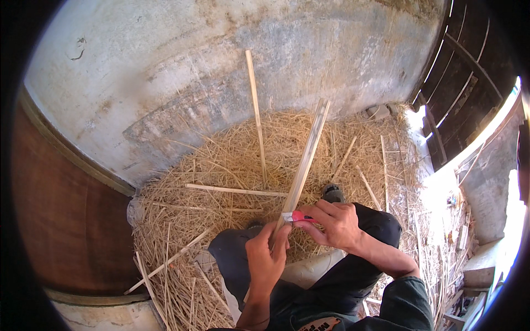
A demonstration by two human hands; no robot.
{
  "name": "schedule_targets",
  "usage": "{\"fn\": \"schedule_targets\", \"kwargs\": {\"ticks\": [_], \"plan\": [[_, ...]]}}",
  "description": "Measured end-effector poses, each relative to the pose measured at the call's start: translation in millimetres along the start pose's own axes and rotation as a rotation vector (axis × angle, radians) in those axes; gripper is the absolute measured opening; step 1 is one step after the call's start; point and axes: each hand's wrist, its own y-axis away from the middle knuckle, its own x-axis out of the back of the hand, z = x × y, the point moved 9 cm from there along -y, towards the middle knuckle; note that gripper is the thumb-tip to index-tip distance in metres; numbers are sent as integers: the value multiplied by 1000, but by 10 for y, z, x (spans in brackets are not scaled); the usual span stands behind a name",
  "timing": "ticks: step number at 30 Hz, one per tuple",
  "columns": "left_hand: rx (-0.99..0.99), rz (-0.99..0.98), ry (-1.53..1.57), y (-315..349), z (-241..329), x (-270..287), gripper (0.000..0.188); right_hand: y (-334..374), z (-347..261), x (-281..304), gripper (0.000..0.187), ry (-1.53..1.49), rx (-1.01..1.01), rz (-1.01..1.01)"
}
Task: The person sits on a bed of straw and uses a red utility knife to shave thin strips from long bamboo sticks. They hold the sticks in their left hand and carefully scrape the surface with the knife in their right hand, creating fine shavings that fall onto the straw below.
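Observation:
My left hand (266,255) is closed around the lower part of a long, pale split bamboo strip (307,160), which slants up and away from me toward the wall. In my right hand (339,225) is a red utility knife (301,216), gripped from the right side. Its light-coloured blade end lies against the strip just above my left fingers. Both hands are close together over my lap, between my bent knees. Whether the blade has cut into the strip is too small to tell.
Dry straw and shavings (221,160) cover the floor, with loose strips scattered on them. One strip (255,110) leans on the stained wall (182,66). A brown door panel (66,215) stands at left, dark slatted boards (464,71) at right. My shoe (332,193) rests beyond my hands.

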Motion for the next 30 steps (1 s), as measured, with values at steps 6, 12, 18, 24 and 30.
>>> {"fn": "schedule_targets", "kwargs": {"ticks": [6,12,18,24,30], "plan": [[0,14,-37,1,67,12,27,-31,27,65,25,8,-20,29],[-32,14,-52,10,71,34,26,-51,17,122,24,29,-18,57],[-23,2,-89,40,30,76,21,-62,13,145,25,59,-2,90],[-17,-1,-94,80,21,106,21,-66,45,154,23,75,-4,106],[-21,-9,-107,131,-11,125,24,-74,216,200,22,63,-37,153]]}}
